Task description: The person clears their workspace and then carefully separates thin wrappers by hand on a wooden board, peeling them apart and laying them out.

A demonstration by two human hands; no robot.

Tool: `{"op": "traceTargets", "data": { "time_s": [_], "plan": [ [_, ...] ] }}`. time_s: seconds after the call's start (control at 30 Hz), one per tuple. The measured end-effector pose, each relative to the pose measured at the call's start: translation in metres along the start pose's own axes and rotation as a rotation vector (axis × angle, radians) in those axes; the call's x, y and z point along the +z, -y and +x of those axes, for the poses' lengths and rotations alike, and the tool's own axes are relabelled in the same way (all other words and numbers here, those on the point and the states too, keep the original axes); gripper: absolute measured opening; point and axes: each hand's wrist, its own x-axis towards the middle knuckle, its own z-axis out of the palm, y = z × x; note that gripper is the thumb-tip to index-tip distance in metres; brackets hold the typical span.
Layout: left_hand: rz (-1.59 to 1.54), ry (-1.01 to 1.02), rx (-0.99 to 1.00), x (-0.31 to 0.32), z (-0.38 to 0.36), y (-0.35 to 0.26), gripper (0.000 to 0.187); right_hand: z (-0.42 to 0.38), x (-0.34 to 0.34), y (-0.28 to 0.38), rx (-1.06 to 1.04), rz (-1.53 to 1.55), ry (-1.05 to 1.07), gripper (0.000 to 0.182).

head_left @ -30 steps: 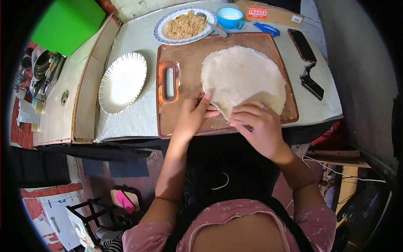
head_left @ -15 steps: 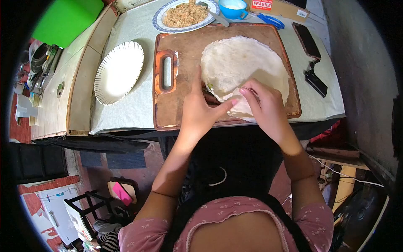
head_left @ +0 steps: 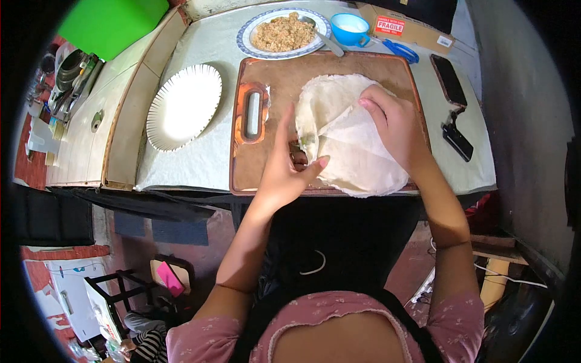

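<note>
Thin round white wrappers [head_left: 363, 151] lie on a brown wooden cutting board [head_left: 272, 163]. A fold or lifted sheet runs across the top one. My left hand [head_left: 287, 166] is at the wrappers' left edge, thumb resting on the near edge and fingers spread. My right hand [head_left: 396, 124] lies over the right part, its fingers pinched together on the wrapper's upper area. A bit of green shows at the left edge by my left hand. Behind the board, a blue-rimmed plate [head_left: 244, 41] holds a crumbly brown filling [head_left: 283, 35] and a spoon [head_left: 330, 43].
A white paper plate [head_left: 184, 109] sits left of the board. Behind are a blue cup [head_left: 350, 30], blue-handled scissors [head_left: 400, 52] and a cardboard box [head_left: 423, 33]. To the right lie a phone [head_left: 448, 78] and a small black device [head_left: 458, 142].
My right hand has moved up and right from the wrapper's near edge, and the sheet now spreads toward the board's front edge. My left hand stays at the left edge. The view has shifted slightly.
</note>
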Motion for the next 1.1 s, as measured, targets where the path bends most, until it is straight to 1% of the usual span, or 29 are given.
{"op": "traceTargets", "data": {
  "time_s": [0.03, 0.13, 0.17, 0.27, 0.3, 0.37, 0.4, 0.5, 0.6, 0.63, 0.67, 0.7, 0.73, 0.77, 0.8, 0.87, 0.97, 1.07, 1.1],
  "plan": [
    [-0.012, 0.008, -0.038, -0.001, -0.001, -0.002, 0.099, -0.002, 0.001, -0.002, 0.027, 0.019, 0.022, 0.015],
    [0.122, -0.022, -0.134, 0.001, 0.0, -0.004, 0.1, -0.004, -0.004, 0.008, 0.095, 0.082, 0.115, 0.024],
    [0.122, -0.033, -0.078, 0.002, 0.0, 0.0, 0.095, -0.006, -0.007, 0.015, 0.117, 0.104, 0.154, 0.028],
    [0.184, -0.015, -0.193, 0.002, 0.003, -0.013, 0.087, -0.006, -0.006, 0.033, -0.002, 0.024, 0.135, 0.042],
    [0.183, -0.034, -0.131, 0.003, 0.003, -0.011, 0.085, -0.004, -0.005, 0.038, -0.07, -0.073, 0.136, 0.045],
    [0.182, -0.066, -0.008, 0.005, 0.003, -0.004, 0.079, -0.001, 0.003, 0.05, -0.109, -0.24, 0.207, 0.044],
    [0.196, -0.076, 0.011, 0.005, 0.003, -0.003, 0.079, -0.001, 0.005, 0.053, -0.127, -0.323, 0.24, 0.043],
    [0.203, -0.104, 0.065, 0.005, 0.003, 0.001, 0.081, 0.006, 0.015, 0.04, -0.128, -0.24, 0.459, 0.032],
    [0.122, -0.114, 0.109, 0.005, -0.001, 0.005, 0.086, 0.019, 0.009, 0.018, -0.068, -0.111, 0.477, 0.023],
    [0.09, -0.099, 0.13, 0.003, 0.0, 0.006, 0.087, 0.024, 0.005, 0.011, 0.029, 0.035, 0.479, 0.021],
    [0.057, -0.084, 0.152, 0.001, 0.001, 0.007, 0.089, 0.026, 0.004, 0.001, 0.063, 0.118, 0.457, 0.02],
    [0.186, -0.12, 0.215, 0.001, 0.001, 0.013, 0.088, 0.025, 0.006, -0.011, 0.093, 0.199, 0.435, 0.02],
    [0.169, -0.105, 0.207, 0.001, 0.002, 0.012, 0.088, 0.025, 0.006, -0.019, 0.119, 0.281, 0.413, 0.02],
    [0.153, -0.094, 0.199, 0.0, 0.002, 0.012, 0.087, 0.024, 0.005, -0.023, 0.2, 0.299, 0.379, 0.024],
    [0.139, -0.084, 0.188, 0.0, 0.001, 0.01, 0.087, 0.024, 0.003, -0.026, 0.248, 0.279, 0.341, 0.025],
    [0.085, -0.06, 0.099, 0.001, 0.0, 0.001, 0.086, 0.022, 0.0, -0.03, 0.346, 0.242, 0.264, 0.028],
    [0.059, -0.019, 0.043, -0.001, 0.001, 0.003, 0.083, 0.017, -0.005, -0.032, 0.385, 0.171, 0.11, 0.03],
    [0.18, 0.028, 0.034, -0.007, 0.005, 0.002, 0.075, 0.008, -0.004, -0.033, 0.316, 0.027, 0.086, 0.031],
    [0.242, 0.045, 0.028, -0.008, 0.005, 0.0, 0.072, 0.009, -0.005, -0.033, 0.254, -0.03, 0.085, 0.032]
  ]
}}
